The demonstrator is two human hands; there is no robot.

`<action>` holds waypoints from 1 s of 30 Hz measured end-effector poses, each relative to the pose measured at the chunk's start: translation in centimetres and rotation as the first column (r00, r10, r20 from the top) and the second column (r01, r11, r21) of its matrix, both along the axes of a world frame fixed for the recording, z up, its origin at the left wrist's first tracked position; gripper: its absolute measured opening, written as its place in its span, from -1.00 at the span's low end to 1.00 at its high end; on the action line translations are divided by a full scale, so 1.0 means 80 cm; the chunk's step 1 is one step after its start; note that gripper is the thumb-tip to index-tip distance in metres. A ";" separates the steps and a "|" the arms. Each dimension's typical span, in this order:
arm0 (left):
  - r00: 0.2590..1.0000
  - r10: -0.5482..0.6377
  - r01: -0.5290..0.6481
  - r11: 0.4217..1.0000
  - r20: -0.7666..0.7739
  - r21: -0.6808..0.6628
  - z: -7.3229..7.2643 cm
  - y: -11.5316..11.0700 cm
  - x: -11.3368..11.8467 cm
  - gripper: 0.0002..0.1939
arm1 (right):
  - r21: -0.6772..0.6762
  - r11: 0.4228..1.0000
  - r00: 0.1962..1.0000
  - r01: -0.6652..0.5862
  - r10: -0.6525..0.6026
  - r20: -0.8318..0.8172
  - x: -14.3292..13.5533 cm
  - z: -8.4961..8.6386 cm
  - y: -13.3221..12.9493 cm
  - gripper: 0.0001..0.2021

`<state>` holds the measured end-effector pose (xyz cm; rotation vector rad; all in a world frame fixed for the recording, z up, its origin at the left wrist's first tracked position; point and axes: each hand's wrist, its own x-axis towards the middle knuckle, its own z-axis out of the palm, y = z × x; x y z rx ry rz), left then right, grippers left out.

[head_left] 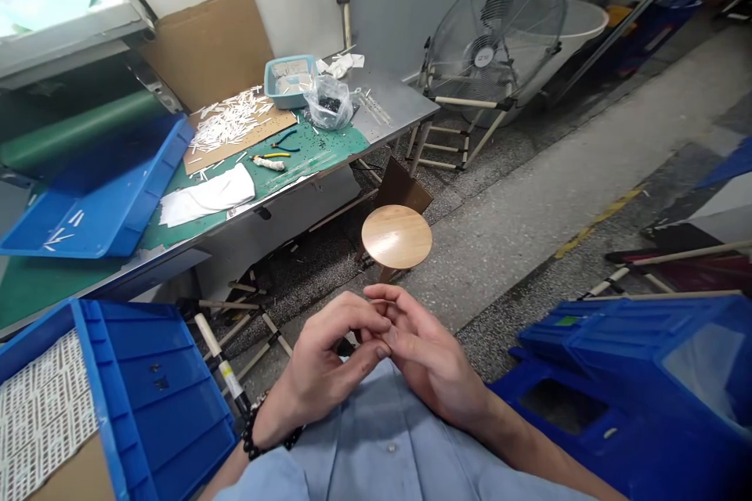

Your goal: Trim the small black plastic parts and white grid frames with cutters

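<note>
Both of my hands meet in front of my blue shirt (pixel 388 438), fingertips touching. My left hand (pixel 334 352) has a bead bracelet (pixel 252 438) at its wrist, and its thumb and fingers are pinched together. Opposite it, my right hand (pixel 432 356) is half curled, its thumb pressed against the left fingertips. Whatever lies between the fingers, if anything, is hidden or too small to name. Just beyond the hands stands a stool (pixel 397 237) with a round wooden seat.
On the green-topped workbench (pixel 329 150) lie white sticks (pixel 229 121), pliers (pixel 287 142), a white cloth (pixel 208 194), a plastic bag (pixel 329 103), a light blue basket (pixel 289 98) and a tilted blue tray (pixel 111 196). Blue crates (pixel 153 399) flank me. A fan (pixel 490 51) stands beyond.
</note>
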<state>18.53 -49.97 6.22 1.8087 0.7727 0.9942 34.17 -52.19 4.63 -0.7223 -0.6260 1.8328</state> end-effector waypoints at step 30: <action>0.959 0.256 -0.256 0.967 -0.125 0.020 0.010 -0.024 -0.011 -0.57 | 0.616 0.787 0.657 -0.039 -0.444 0.609 -0.030 -0.005 -0.009 -0.55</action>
